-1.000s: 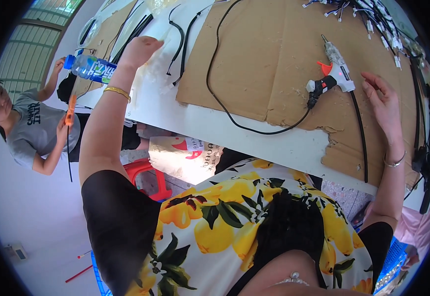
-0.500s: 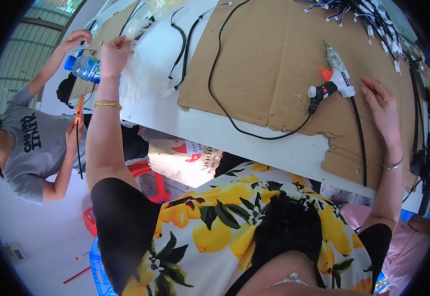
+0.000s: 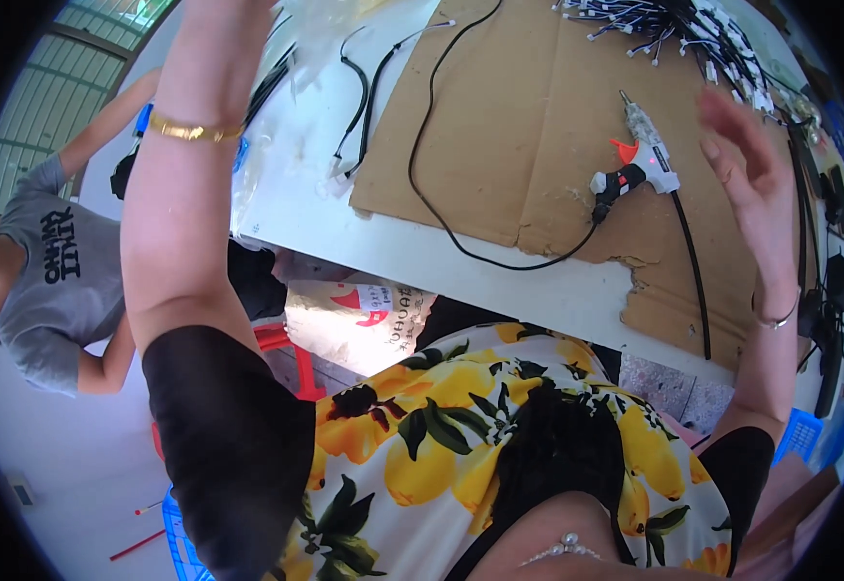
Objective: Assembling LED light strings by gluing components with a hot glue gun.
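My left arm stretches up past the top edge, so my left hand is out of the picture; a gold bracelet (image 3: 194,129) shows on that forearm. On the right, my right hand (image 3: 753,165) is raised over the cardboard's right side, holding nothing, its thumb apart from its slightly blurred fingers. Left of that hand lies a white and black glue gun (image 3: 649,160) with an orange trigger, its nozzle pointing away from me. Its black cord (image 3: 431,198) loops across the cardboard sheet (image 3: 528,126). A straight black cable (image 3: 691,276) extends from beside the gun toward the near edge.
A pile of black cables with white connectors (image 3: 693,39) lies at the far right. Two short cables (image 3: 368,97) rest on the white table (image 3: 296,184) left of the cardboard. A person in a grey shirt (image 3: 63,281) is at the left. A printed sack (image 3: 359,320) stands below the table edge.
My left hand has reached farther forward and out of the picture. My right hand has lifted and moved slightly away from me. The glue gun stays on the cardboard.
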A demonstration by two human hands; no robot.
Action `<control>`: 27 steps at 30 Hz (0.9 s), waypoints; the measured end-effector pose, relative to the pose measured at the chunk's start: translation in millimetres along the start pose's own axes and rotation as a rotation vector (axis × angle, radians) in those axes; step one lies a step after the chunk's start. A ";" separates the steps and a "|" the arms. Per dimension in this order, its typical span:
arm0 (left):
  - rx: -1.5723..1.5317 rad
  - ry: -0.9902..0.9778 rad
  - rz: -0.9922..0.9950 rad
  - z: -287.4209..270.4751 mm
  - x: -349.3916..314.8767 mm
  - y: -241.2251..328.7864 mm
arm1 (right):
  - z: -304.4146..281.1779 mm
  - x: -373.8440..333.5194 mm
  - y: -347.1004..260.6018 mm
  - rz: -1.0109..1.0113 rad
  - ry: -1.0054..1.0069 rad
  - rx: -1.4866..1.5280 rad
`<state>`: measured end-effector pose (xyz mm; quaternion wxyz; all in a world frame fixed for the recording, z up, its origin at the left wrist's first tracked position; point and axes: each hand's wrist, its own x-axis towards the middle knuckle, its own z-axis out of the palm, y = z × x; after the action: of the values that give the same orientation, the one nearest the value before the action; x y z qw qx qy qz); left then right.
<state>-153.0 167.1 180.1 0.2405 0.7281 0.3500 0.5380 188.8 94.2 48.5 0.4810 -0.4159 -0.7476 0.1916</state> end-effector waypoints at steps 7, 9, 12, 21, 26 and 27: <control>-0.001 -0.282 0.204 92.7 -13.9 35.2 | 66.9 78.8 -66.1 -0.453 0.117 0.586; -0.021 -0.264 0.186 94.0 -13.4 36.0 | 73.6 97.8 -56.4 -0.333 -0.203 1.103; 0.002 -0.216 0.178 94.4 -6.2 28.6 | 75.9 114.4 -40.4 -0.075 -0.691 1.832; 0.184 -0.017 0.145 0.9 -50.5 48.1 | 114.1 105.7 -129.2 0.112 -0.674 1.400; -0.006 -0.079 0.138 6.0 -41.0 22.9 | 136.0 111.8 -112.0 0.053 -0.595 1.159; -0.081 -0.209 0.101 -15.2 -30.8 19.7 | 127.1 110.5 -121.2 0.053 -0.585 1.135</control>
<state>-168.0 130.5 180.1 0.2773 0.7867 0.2639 0.4843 3.0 127.3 134.7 0.3977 -0.0452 -0.6197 0.6751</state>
